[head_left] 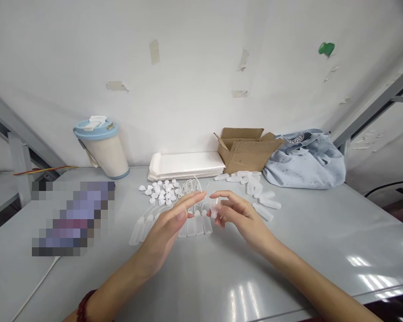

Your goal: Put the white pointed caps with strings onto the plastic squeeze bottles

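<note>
My left hand [166,232] is held over the row of small bottles with its fingers stretched out and nothing visible in them. Facing it, my right hand [242,214] has bent fingers around a small translucent piece, which looks like a bottle [214,208]; the fingers partly cover it. Below the hands lie several translucent bottles [198,223] side by side, with white tops and cord loops. Part of that row is hidden behind my left hand. White caps [161,191] are heaped beyond it, beside a bunch of white cords [188,187].
Loose translucent bottles [254,185] lie to the right. Behind stand white padded envelopes [188,164], an open cardboard box [251,154] and a blue cloth bag [305,163]. At left are a lidded cup [105,152] and a blurred-out object [77,219] with a white cable [36,288].
</note>
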### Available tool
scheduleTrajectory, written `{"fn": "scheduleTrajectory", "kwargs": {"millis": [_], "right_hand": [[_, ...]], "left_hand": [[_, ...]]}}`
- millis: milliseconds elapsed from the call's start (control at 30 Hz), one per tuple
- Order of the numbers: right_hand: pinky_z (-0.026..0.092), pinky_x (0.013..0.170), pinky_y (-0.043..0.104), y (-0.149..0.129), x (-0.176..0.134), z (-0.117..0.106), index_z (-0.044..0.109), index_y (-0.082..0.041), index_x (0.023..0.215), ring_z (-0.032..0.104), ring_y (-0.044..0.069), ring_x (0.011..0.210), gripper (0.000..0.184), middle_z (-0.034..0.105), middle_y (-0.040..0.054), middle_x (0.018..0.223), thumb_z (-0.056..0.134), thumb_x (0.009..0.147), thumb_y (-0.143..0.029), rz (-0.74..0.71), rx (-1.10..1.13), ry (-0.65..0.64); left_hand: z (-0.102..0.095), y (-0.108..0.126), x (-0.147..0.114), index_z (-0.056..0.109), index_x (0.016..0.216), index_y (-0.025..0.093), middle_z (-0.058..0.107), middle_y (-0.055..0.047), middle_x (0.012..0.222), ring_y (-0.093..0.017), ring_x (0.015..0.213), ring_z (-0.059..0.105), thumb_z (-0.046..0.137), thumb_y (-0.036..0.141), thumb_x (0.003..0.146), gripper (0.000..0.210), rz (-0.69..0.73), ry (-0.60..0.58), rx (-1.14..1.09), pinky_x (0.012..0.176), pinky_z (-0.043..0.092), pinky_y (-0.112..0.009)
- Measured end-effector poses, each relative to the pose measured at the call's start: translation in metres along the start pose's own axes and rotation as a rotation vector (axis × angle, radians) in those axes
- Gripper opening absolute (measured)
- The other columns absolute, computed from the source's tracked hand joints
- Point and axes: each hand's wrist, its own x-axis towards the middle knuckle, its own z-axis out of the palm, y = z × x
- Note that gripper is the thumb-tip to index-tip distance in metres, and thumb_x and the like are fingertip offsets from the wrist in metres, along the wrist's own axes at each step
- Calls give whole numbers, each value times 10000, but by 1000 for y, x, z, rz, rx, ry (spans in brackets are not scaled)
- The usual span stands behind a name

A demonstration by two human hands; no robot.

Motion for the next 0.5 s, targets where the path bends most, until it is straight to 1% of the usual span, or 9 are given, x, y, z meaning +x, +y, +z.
{"fn": "scheduleTrajectory", "kwargs": {"millis": [67, 167, 300, 400, 500], "right_hand": [[473, 629, 272, 0, 1, -1, 545, -215, 1042, 603, 127, 644, 206, 666, 20, 786, 537, 868, -324, 51, 129, 38], [496, 675, 294, -1, 1, -2, 523, -202, 1069, 666, 160, 712, 234, 717, 65, 839, 531, 867, -320, 117, 265, 39], [512, 714, 308, -3, -2, 0, 532, -183, 1079, 703, 206, 825, 295, 738, 94, 908, 612, 810, -272, 146, 280, 5], [516, 700, 297, -3, -3, 2, 541, -168, 1086, 711, 208, 825, 326, 745, 102, 906, 642, 799, -286, 169, 275, 2], [512, 665, 282, -3, -3, 4, 547, -155, 1090, 714, 198, 788, 344, 748, 103, 876, 652, 798, -304, 185, 256, -4]], "left_hand": [[1, 1, 0, 552, 1271, 332, 414, 25, 1451, -267, 1398, 212, 347, 507, 925, 439, 26, 13, 27, 1074, 312, -493], [3, 1, -1, 538, 1288, 334, 411, 22, 1453, -277, 1395, 224, 355, 549, 906, 475, 33, 19, 108, 1070, 323, -495], [3, -1, -1, 495, 1328, 332, 369, 20, 1479, -287, 1400, 210, 338, 601, 889, 537, 36, -2, 200, 1082, 297, -514], [3, -1, -1, 483, 1328, 365, 344, 45, 1491, -278, 1408, 186, 361, 630, 874, 540, 44, -38, 174, 1095, 275, -499], [3, -1, -1, 479, 1324, 390, 351, 59, 1486, -268, 1411, 170, 373, 648, 864, 538, 47, -49, 151, 1097, 265, -487]]}}
